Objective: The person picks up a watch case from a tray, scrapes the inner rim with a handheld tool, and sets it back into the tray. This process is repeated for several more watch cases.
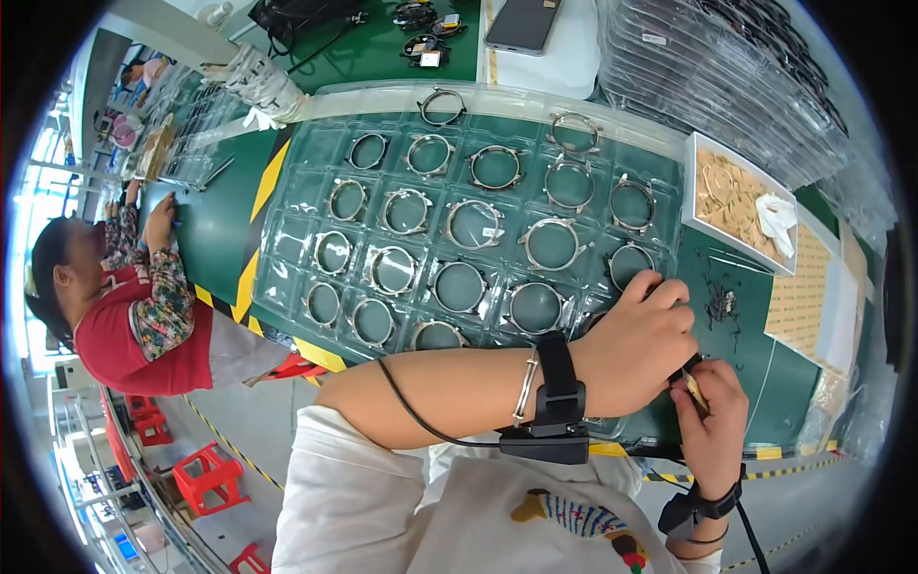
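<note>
A clear plastic tray (pixel 287 230) with square compartments holds rows of round metal watch cases (pixel 473 225), open rings with lugs. My left hand (pixel 639 330) is bent over the tray's right end, its fingers curled, beside one watch case (pixel 631 260). What its fingertips grip is hidden behind the hand. Just below and to the right, my right hand (pixel 715 421) pinches a small yellowish piece (pixel 696 392) between thumb and fingers. A small dark part (pixel 690 365) shows between the two hands; I cannot tell which hand holds it.
A white box (pixel 690 191) with small tan pieces and crumpled white paper stands right of the tray. Tan sheets (pixel 798 306) and small dark scraps (pixel 724 301) lie nearby. Stacked clear trays (pixel 717 96) and a phone (pixel 523 21) are behind. A co-worker (pixel 124 311) sits at left.
</note>
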Motion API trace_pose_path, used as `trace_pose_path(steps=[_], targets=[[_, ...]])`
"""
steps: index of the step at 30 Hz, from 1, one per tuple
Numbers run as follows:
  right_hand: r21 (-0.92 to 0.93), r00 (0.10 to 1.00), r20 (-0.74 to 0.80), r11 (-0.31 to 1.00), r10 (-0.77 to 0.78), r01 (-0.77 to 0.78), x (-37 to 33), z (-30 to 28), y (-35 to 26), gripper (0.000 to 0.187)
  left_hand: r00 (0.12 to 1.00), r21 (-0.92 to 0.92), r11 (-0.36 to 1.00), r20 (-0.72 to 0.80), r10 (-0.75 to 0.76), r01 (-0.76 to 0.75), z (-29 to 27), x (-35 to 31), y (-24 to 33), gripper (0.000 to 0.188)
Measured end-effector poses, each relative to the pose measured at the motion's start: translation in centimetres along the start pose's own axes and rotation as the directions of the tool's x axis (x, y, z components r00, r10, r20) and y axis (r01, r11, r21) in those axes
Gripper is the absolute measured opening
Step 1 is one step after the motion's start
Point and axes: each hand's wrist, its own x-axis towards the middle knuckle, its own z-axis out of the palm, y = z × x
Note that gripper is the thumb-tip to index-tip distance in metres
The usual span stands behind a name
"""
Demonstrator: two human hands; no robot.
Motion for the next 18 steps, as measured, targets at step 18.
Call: trace_pose_path(steps=[18], targets=[[0.026, 0.997, 0.077, 1.0, 0.004, -0.006, 0.6, -0.9, 0.4, 0.009, 0.997, -0.026, 0.999, 0.077, -0.021, 0.024, -1.3, 0.7, 0.1, 0.041]])
